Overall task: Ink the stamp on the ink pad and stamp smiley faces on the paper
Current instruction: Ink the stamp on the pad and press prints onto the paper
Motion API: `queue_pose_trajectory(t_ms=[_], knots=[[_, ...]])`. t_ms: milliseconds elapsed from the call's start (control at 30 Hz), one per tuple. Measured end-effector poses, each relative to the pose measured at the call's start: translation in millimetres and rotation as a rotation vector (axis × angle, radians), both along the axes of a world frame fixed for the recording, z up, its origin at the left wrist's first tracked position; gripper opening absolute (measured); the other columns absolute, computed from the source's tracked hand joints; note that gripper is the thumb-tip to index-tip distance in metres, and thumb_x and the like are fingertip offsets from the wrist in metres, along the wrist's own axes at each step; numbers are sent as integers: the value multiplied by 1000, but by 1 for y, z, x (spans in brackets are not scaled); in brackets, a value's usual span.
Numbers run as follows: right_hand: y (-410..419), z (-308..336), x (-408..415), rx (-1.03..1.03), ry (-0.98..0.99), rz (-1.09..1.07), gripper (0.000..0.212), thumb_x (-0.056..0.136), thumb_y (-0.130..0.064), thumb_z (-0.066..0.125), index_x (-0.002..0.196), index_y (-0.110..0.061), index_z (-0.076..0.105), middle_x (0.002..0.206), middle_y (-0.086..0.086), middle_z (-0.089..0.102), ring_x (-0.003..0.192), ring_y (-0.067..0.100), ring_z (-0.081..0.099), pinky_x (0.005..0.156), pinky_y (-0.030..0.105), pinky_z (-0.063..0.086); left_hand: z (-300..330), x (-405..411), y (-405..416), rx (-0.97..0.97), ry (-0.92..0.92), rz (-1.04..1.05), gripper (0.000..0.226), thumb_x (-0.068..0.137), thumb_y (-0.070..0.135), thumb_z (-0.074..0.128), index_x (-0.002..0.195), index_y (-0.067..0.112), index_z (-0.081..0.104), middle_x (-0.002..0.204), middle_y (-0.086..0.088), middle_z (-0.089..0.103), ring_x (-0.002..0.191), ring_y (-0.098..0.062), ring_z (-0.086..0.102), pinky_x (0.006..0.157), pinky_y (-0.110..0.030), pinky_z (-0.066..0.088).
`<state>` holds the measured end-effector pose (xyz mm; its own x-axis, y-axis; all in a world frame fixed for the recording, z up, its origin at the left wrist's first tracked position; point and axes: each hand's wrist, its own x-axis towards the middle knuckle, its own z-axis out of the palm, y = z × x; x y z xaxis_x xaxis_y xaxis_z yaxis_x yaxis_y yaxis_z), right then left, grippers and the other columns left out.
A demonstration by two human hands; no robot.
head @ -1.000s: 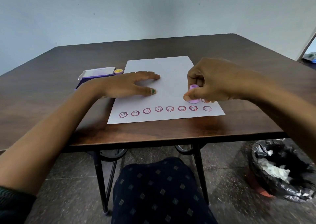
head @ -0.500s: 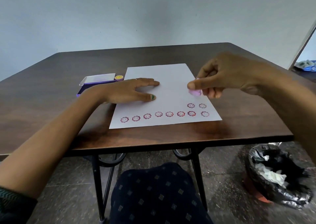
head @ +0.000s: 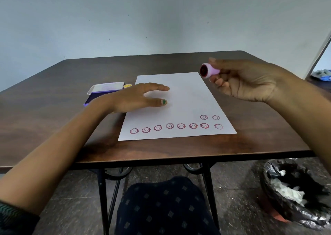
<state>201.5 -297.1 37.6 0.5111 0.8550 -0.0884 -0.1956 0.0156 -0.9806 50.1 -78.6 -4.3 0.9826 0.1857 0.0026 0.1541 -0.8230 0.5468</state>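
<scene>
A white sheet of paper (head: 186,98) lies on the dark wooden table (head: 53,120). Along its near edge runs a row of several red smiley prints (head: 170,126), with two more above the right end. My right hand (head: 247,81) is raised above the paper's far right corner and holds a small pink round stamp (head: 209,71), its inked red face turned to the left. My left hand (head: 138,98) rests flat, fingers spread, on the paper's left side. The purple ink pad (head: 96,98) with its clear lid up sits left of the paper, partly behind my left wrist.
A small yellow smiley cap (head: 127,86) lies between the ink pad's lid and the paper. A bin lined with a black bag (head: 293,191) stands on the floor at the right, below the table's near edge. My knee shows under the table.
My right hand lifted the stamp off the paper, rose toward the far right and turned the inked face sideways. A second print now shows in the upper row. My left hand stayed put.
</scene>
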Motion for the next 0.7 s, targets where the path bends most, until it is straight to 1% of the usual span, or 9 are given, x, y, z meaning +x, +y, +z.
queue_pose_trajectory(t_ms=[67, 133, 233, 267, 333, 467, 567, 633, 700], knots=[[14, 6, -2, 31, 29, 4, 13, 71, -21, 69, 59, -17, 71, 56, -2, 63, 44, 5, 53, 41, 11, 46, 5, -2, 4, 2, -59, 29, 45, 86, 47, 55, 130, 42, 48, 144, 21, 39, 132, 1, 32, 107, -23, 22], [31, 13, -4, 53, 72, -7, 14, 80, -19, 68, 68, -13, 68, 58, -1, 64, 45, 6, 55, 42, 12, 47, 14, -3, 11, -22, -152, 87, 39, 87, 43, 57, 125, 37, 55, 137, 18, 48, 126, -1, 41, 103, -20, 30], [62, 22, -8, 64, 84, -11, 13, 84, -19, 66, 75, -10, 66, 57, 0, 65, 45, 6, 58, 44, 12, 49, 33, -3, 28, -10, -253, 192, 31, 91, 29, 55, 121, 26, 61, 121, 13, 59, 107, -4, 54, 76, 2, 38], [72, 23, -11, 65, 84, -5, 12, 85, -18, 66, 78, -9, 66, 57, 0, 65, 44, 6, 59, 44, 12, 49, 39, -3, 35, 8, -262, 218, 30, 91, 27, 54, 121, 24, 61, 118, 12, 59, 104, -3, 55, 72, 4, 38], [92, 25, -14, 68, 87, 8, 10, 86, -17, 65, 80, -9, 65, 58, 1, 65, 43, 6, 59, 45, 12, 50, 50, -3, 48, 41, -267, 254, 30, 91, 28, 54, 120, 22, 62, 117, 11, 59, 104, -5, 55, 77, -4, 39], [116, 19, -14, 89, 82, 22, 23, 89, -16, 61, 67, -9, 65, 50, -2, 65, 41, 5, 58, 45, 11, 50, 59, -2, 64, 38, -275, 316, 27, 88, 28, 60, 113, 18, 67, 116, 2, 65, 106, -12, 59, 90, -23, 41], [121, 7, -9, 110, 147, 6, 16, 88, -15, 61, 73, -10, 63, 49, -3, 65, 41, 4, 59, 44, 11, 50, 43, 4, 66, 70, -285, 366, 27, 87, 24, 62, 112, 13, 67, 116, -4, 68, 103, -12, 60, 85, -19, 39], [121, 1, -5, 118, 163, -4, 12, 87, -13, 63, 76, -11, 62, 50, -3, 66, 42, 5, 59, 45, 12, 50, 28, 8, 67, 161, -246, 397, 27, 87, 29, 62, 110, 16, 67, 115, 0, 68, 100, -10, 58, 81, -16, 34], [121, 0, -1, 131, 168, -8, 11, 87, -13, 63, 76, -10, 63, 51, -3, 67, 42, 5, 60, 46, 12, 50, 19, 9, 70, 311, -205, 445, 24, 85, 40, 60, 104, 27, 67, 112, 8, 68, 103, -11, 57, 91, -24, 33]])
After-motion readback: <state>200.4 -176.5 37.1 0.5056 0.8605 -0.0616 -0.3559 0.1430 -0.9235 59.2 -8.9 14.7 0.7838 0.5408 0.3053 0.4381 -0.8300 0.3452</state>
